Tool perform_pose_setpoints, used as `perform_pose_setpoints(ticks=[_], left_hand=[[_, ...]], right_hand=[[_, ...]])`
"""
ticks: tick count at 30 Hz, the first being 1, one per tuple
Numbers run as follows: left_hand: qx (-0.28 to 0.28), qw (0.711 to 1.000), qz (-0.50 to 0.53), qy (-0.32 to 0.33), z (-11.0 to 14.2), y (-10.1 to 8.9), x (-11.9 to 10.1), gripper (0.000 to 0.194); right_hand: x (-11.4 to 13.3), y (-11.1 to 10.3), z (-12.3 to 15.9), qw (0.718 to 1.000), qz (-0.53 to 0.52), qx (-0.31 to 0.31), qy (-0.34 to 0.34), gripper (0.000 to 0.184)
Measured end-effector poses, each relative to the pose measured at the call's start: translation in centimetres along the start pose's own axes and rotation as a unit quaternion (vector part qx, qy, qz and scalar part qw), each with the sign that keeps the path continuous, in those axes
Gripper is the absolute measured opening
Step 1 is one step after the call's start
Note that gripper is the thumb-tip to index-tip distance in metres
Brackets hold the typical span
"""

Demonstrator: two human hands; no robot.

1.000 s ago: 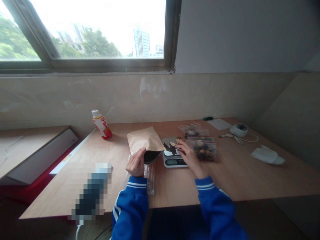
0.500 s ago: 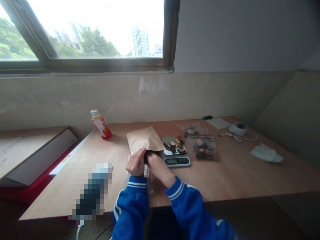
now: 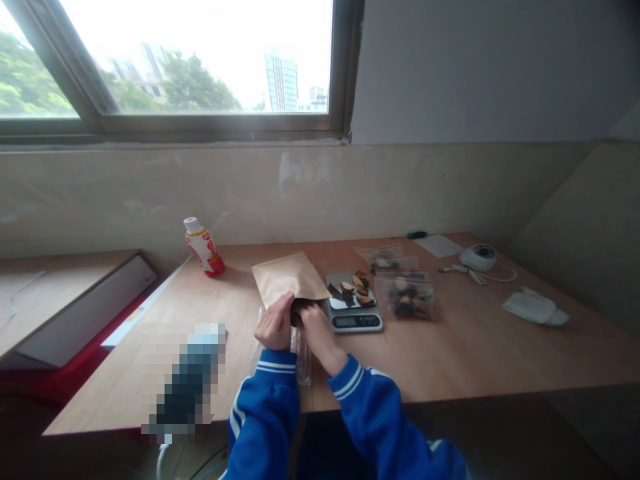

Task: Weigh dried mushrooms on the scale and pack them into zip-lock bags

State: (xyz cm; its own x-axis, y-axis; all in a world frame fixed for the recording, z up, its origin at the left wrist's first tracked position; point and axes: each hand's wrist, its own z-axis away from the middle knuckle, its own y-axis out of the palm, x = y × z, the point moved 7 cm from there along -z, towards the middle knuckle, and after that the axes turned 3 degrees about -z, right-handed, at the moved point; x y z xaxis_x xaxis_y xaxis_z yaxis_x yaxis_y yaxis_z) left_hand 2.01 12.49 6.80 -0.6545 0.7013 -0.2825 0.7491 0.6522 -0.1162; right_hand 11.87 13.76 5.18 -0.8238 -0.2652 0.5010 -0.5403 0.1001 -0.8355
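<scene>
A brown kraft paper bag (image 3: pixel 290 275) lies on the table with its dark mouth facing me. My left hand (image 3: pixel 276 323) is closed on the left side of that mouth. The fingers of my right hand (image 3: pixel 317 333) reach into the opening, so their tips are hidden and I cannot see what they touch. Clear plastic bags (image 3: pixel 303 363) lie beneath my hands. Right of the paper bag is a kitchen scale (image 3: pixel 356 323), with several dark-edged dried slices (image 3: pixel 361 283) on its platform. The bag's right corner reaches the scale's left edge.
Zip bags of dried pieces (image 3: pixel 407 300) lie right of the scale. Farther right are a small white round device (image 3: pixel 477 257) with a cable, a sheet of paper (image 3: pixel 439 246) and a crumpled white tissue (image 3: pixel 536 307). A red-and-white bottle (image 3: pixel 204 247) stands back left; a blurred-out object (image 3: pixel 187 377) lies front left.
My right hand has shifted slightly at the bag's mouth, its fingers still inside. The left hand keeps its hold. The whole view has moved a little.
</scene>
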Motion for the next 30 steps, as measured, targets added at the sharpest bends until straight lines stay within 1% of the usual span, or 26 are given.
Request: perform_pose_setpoints(ticks=[2,3,4,5,6,8,10,12,14,17,19,21,24,27,29,30], left_hand=[[-0.007,1.000,0.002,-0.008,-0.1,-0.1,0.1,0.027],[-0.010,1.000,0.002,-0.011,-0.1,-0.2,0.1,0.027],[-0.012,1.000,0.000,-0.014,-0.2,-0.2,0.2,0.026],[-0.012,1.000,-0.002,-0.018,-0.2,-0.2,0.2,0.024],[-0.011,1.000,-0.004,-0.023,-0.2,-0.2,0.3,0.023],[-0.005,1.000,-0.004,-0.030,-0.1,-0.1,0.3,0.022],[-0.002,1.000,-0.002,-0.030,-0.1,-0.1,0.2,0.022],[-0.005,1.000,0.001,-0.026,-0.2,-0.1,0.1,0.023],[-0.008,1.000,0.003,-0.022,-0.2,-0.1,0.1,0.024],[-0.006,1.000,0.006,-0.013,-0.2,0.0,0.1,0.026],[-0.006,1.000,0.008,-0.012,-0.1,0.0,0.2,0.027],[-0.004,1.000,0.009,-0.015,0.0,0.1,0.4,0.026],[-0.002,1.000,0.007,-0.025,0.1,0.1,0.5,0.023],[0.001,0.999,-0.002,-0.032,0.1,0.2,0.6,0.020],[0.007,0.999,-0.019,-0.041,0.1,0.4,0.8,0.020],[0.010,0.998,-0.035,-0.051,0.1,0.6,1.0,0.020]], right_hand=[[0.6,-2.3,1.8,0.998,-0.042,-0.020,-0.036,0.021],[1.0,-3.7,2.9,0.993,-0.083,-0.025,-0.079,0.019],[1.2,-5.1,4.0,0.985,-0.124,-0.016,-0.120,0.019],[0.9,-6.7,4.9,0.977,-0.163,-0.014,-0.139,0.019],[0.1,-8.5,5.5,0.972,-0.188,-0.033,-0.137,0.018],[-2.7,-11.7,5.9,0.974,-0.178,-0.101,-0.093,0.018],[-5.6,-13.5,5.0,0.979,-0.126,-0.152,-0.053,0.019],[-8.2,-13.6,3.0,0.984,-0.063,-0.168,-0.022,0.019],[-9.9,-12.5,0.6,0.986,-0.008,-0.168,-0.008,0.019],[-11.3,-10.1,-2.1,0.987,0.060,-0.152,0.004,0.020],[-11.8,-8.8,-2.8,0.986,0.085,-0.140,0.010,0.020],[-12.2,-8.4,-2.6,0.986,0.084,-0.145,0.014,0.022],[-11.9,-9.5,-0.8,0.981,0.037,-0.191,-0.006,0.025],[-10.4,-11.0,2.1,0.968,-0.047,-0.241,-0.047,0.027],[-8.8,-10.9,4.0,0.964,-0.102,-0.240,-0.059,0.026],[-7.8,-10.3,4.8,0.965,-0.126,-0.223,-0.058,0.025]])
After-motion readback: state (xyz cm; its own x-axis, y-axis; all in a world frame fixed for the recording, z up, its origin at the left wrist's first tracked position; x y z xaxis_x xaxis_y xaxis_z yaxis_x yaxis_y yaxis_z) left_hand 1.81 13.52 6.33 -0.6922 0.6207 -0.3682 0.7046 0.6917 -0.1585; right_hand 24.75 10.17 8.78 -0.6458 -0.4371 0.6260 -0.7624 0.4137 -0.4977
